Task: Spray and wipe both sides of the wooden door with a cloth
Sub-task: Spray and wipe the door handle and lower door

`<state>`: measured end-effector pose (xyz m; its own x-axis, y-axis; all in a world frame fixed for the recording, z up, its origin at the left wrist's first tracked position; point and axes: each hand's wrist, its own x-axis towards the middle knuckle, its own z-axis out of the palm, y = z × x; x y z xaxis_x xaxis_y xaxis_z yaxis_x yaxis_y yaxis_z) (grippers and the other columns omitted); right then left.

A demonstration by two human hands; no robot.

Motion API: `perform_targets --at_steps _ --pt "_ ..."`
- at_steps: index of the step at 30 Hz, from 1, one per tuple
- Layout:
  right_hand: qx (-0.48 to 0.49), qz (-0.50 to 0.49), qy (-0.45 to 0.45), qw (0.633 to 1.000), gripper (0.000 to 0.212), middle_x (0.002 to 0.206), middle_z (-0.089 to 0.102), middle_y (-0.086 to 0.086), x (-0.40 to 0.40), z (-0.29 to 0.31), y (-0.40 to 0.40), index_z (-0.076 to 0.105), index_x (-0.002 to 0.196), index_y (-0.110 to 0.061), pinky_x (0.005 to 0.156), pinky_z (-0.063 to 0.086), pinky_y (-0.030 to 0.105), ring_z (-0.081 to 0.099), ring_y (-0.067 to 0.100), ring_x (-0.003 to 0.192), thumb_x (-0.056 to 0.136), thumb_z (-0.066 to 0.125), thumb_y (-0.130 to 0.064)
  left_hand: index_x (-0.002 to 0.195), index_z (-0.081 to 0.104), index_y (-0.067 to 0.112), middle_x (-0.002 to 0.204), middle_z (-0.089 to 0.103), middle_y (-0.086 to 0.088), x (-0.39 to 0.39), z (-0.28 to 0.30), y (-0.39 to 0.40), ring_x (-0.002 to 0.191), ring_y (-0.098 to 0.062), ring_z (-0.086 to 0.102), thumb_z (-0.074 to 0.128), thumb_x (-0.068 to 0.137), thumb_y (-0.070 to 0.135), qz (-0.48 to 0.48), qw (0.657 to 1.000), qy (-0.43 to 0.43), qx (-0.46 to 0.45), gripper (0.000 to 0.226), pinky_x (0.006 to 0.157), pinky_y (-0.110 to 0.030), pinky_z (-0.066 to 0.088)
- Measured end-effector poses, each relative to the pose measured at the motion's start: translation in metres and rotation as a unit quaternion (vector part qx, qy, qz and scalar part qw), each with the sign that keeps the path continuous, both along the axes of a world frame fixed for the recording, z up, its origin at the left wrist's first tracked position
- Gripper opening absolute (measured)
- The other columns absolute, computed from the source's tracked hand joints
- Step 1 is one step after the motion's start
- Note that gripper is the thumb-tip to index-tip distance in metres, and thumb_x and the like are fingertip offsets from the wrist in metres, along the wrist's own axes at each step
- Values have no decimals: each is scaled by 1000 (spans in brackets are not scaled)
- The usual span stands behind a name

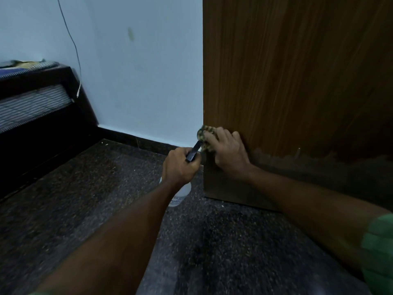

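right hand [228, 151] pressing cloth [205, 133] on door [297, 71]

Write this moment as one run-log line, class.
left hand: grips white spray bottle | right hand: presses patterned cloth on brown wooden door, low near its edge | stage: wiping

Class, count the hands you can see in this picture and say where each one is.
2. The left hand grips the spray bottle above the floor; the right hand presses the cloth against the wooden door near its left edge.
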<state>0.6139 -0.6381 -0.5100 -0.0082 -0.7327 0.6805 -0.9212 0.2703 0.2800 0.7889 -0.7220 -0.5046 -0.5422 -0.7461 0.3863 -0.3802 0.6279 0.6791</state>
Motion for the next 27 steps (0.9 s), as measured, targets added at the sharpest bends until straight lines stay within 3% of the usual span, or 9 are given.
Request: perform_targets --at_steps 3,5,7,9,11,13,17,23,27 --pt "220 35 130 966 50 130 54 11 -12 -27 8 52 144 -16 86 42 41 55 26 105 94 51 -19 54 43 21 48 45 3 -7 -3 1 43 -16 39 65 98 30 -2 1000 9 7 50 50 -29 29" --pt "336 19 167 927 45 134 51 10 -13 -38 22 54 142 -19 90 39 40 56 26 109 100 39 -22 54 41 21 47 43 3 -12 -5 6 43 -16 38 65 97 29 1 1000 17 13 50 52 -29 28" --pt "268 15 141 953 40 129 52 9 -13 -26 28 57 135 -18 87 40 39 55 24 104 96 52 -25 54 42 22 48 44 4 -16 -7 7 44 -17 40 65 97 30 -5 1000 22 12 50 52 -29 28" --pt "118 -14 34 992 49 123 51 9 -14 -4 36 56 132 -18 82 40 39 51 24 98 86 68 -27 54 41 23 48 43 4 -20 -9 8 44 -16 39 67 98 28 -14 999 35 19 51 51 -28 27" --pt "36 -39 6 999 53 120 48 10 -31 7 47 52 134 -19 79 36 40 49 26 95 85 67 -31 54 41 24 48 42 5 -26 -11 9 43 -15 39 67 98 27 -30 998 55 20 51 51 -27 27" --pt "103 -10 70 992 53 124 50 14 -45 -1 57 52 135 -19 80 39 41 52 28 95 87 65 -38 54 40 25 48 42 7 -31 -10 13 42 -13 38 67 98 29 -39 997 63 11 51 50 -27 28" --pt "254 57 208 943 25 115 61 8 -58 -34 64 68 117 -24 75 42 36 60 22 85 98 53 -31 57 41 27 50 43 8 -46 -11 20 45 -12 41 67 98 25 -66 996 54 5 49 47 -27 29" --pt "56 -50 55 996 49 122 52 13 -47 -2 79 56 135 -17 77 37 41 51 29 95 92 51 -37 56 41 26 49 43 7 -67 -24 30 45 -12 39 63 95 33 -92 992 86 33 46 52 -28 24" --pt "139 -9 118 983 25 116 60 12 -63 -58 105 67 118 -20 73 44 42 58 28 88 95 65 -30 56 41 26 49 41 6 -83 -24 41 45 -12 39 62 96 30 -118 988 94 19 46 51 -28 24"
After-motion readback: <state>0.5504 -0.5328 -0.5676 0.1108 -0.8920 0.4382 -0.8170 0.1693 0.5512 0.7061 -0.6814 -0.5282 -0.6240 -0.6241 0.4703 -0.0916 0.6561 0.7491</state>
